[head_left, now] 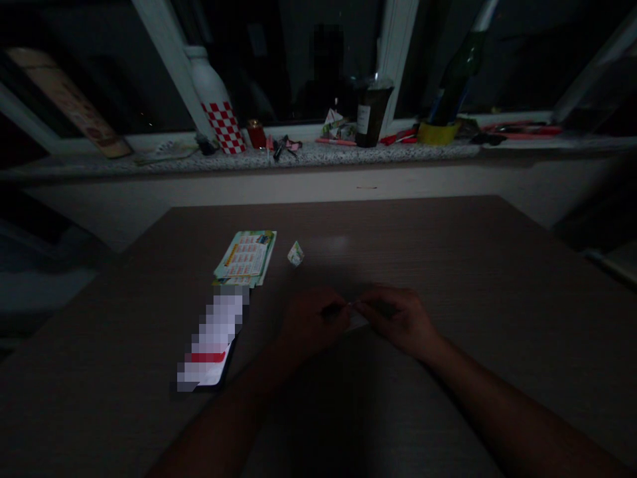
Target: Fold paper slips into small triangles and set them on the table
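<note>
The scene is dim. My left hand (pixel 311 324) and my right hand (pixel 401 318) rest on a brown table (pixel 472 265), fingertips meeting in a pinch over a small pale piece, probably paper (pixel 355 311); what it is stays hard to make out. Beyond the hands lies a small folded paper shape (pixel 295 253). Left of it sits a stack of printed paper sheets (pixel 246 257). A phone (pixel 212 345) with a lit screen lies at the left, near my left forearm.
A stone windowsill (pixel 318 156) runs behind the table. On it stand a white bottle with red checks (pixel 215 99), a dark cup (pixel 371 113), a green bottle (pixel 460 70), a yellow tape roll (pixel 438 133) and several small items.
</note>
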{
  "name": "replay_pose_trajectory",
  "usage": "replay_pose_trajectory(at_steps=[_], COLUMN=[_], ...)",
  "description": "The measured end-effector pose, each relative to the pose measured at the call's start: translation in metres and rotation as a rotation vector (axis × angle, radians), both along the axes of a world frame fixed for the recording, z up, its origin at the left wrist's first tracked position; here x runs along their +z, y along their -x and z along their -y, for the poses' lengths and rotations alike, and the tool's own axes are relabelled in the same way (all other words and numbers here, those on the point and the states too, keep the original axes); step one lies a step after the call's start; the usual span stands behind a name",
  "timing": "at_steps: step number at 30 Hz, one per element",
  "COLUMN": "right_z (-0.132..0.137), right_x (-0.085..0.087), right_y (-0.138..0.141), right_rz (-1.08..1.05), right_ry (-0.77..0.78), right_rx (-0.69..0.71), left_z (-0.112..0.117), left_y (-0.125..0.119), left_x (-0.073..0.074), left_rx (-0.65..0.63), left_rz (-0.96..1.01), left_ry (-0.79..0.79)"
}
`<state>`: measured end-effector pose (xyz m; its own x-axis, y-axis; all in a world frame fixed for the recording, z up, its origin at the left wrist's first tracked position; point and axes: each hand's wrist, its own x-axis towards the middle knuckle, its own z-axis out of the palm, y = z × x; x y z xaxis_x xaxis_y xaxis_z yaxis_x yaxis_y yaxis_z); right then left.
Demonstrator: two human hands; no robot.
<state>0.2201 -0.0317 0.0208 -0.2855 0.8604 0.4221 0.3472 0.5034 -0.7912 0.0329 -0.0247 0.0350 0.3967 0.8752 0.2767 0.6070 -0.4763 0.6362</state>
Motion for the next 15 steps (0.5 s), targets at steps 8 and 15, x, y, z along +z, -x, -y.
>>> replay_pose_trajectory(at_steps=[8,15], right_z=[0.0,0.0], right_x=[0.002,0.004], right_y=[-0.001,-0.002], right_rz=[-0.057,-0.106], right_ry=[-0.046,0.009], right_rx=[-0.16,-0.248], left_z=[-0.004,-0.01], left_y=[0.006,0.013], left_x=[0.003,0.003], left_rx=[0.152,0.277], left_rz=[-0.086,-0.125], left_ry=[0.082,-0.06])
